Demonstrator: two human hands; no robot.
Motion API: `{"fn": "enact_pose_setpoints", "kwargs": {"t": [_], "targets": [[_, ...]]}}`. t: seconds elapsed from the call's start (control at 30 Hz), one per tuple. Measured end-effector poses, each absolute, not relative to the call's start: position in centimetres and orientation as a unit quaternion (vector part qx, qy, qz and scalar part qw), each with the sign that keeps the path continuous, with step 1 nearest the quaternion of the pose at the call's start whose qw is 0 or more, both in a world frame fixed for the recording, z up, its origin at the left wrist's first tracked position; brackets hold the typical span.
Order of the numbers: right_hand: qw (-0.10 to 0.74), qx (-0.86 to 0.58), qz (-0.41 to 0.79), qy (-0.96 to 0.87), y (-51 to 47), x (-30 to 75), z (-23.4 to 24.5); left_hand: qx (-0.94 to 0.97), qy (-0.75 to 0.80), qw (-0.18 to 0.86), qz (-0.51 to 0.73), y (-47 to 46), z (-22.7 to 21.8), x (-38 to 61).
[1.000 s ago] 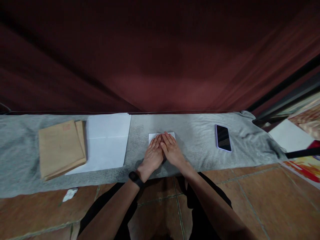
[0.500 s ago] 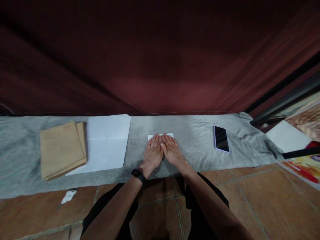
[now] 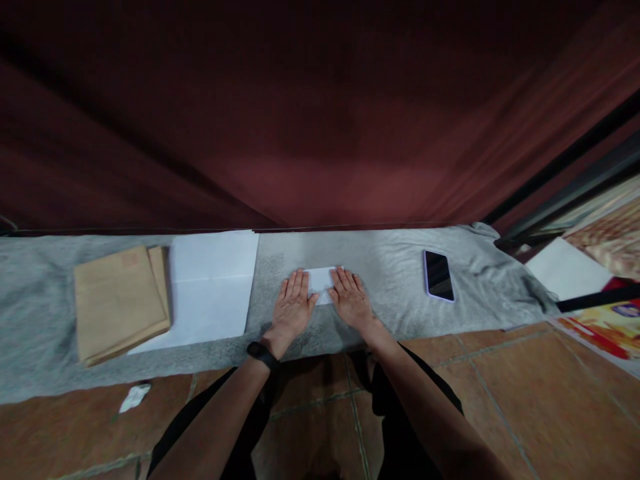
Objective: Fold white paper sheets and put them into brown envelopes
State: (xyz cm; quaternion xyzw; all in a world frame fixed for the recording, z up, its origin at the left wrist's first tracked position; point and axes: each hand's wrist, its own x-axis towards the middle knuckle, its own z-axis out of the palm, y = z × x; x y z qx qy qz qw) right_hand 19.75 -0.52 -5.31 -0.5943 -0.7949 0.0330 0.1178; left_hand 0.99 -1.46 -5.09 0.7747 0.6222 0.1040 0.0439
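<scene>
A small folded piece of white paper lies flat on the grey cloth. My left hand rests with fingers stretched out over the paper's left edge. On the opposite edge, my right hand lies flat with its fingers spread. The middle of the paper shows between the two hands, while its side edges are partly hidden under them. Neither hand grips anything.
To the left, white sheets with a crease lie partly under a stack of brown envelopes. A phone is on the grey cloth at right. Crumpled white paper sits on the tiled floor. A dark red curtain hangs behind.
My hands have slid apart, the left one outward to the left and the right one slightly to the right. More of the folded paper's middle now shows.
</scene>
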Motion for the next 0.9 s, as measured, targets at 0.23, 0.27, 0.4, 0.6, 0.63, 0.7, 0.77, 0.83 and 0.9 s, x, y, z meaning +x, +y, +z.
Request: {"fn": "enact_pose_setpoints", "kwargs": {"t": [0.23,0.27,0.4,0.6,0.63,0.7,0.77,0.83,0.9], "targets": [[0.103,-0.607,0.04,-0.787,-0.4,20.4,-5.2,0.772,0.627,0.044,0.095,-1.6,-5.0,0.1],[0.099,-0.61,0.04,-0.785,-0.4,20.4,-5.2,0.772,0.627,0.044,0.09,-1.6,-5.0,0.0],[0.09,-0.624,0.041,-0.775,-0.6,20.7,-5.0,0.772,0.631,0.038,0.066,-1.6,-4.8,-0.1],[0.129,-0.625,0.041,-0.769,-0.7,20.3,-4.2,0.78,0.622,-0.022,0.069,-2.1,-4.0,0.8],[0.138,-0.611,0.048,-0.778,-0.6,20.1,-4.0,0.788,0.61,-0.03,0.076,-2.2,-3.9,1.0],[0.151,-0.572,0.072,-0.803,-0.6,19.3,-3.7,0.814,0.574,-0.034,0.084,-2.3,-3.7,1.5],[0.149,-0.538,0.099,-0.824,-0.6,18.6,-3.7,0.836,0.543,-0.023,0.081,-2.4,-3.7,1.9],[0.138,-0.526,0.117,-0.831,-0.8,18.0,-3.9,0.847,0.527,-0.009,0.074,-2.3,-3.8,2.1],[0.127,-0.531,0.122,-0.829,-1.0,17.7,-4.2,0.849,0.524,0.004,0.067,-2.2,-3.9,1.9]]}}
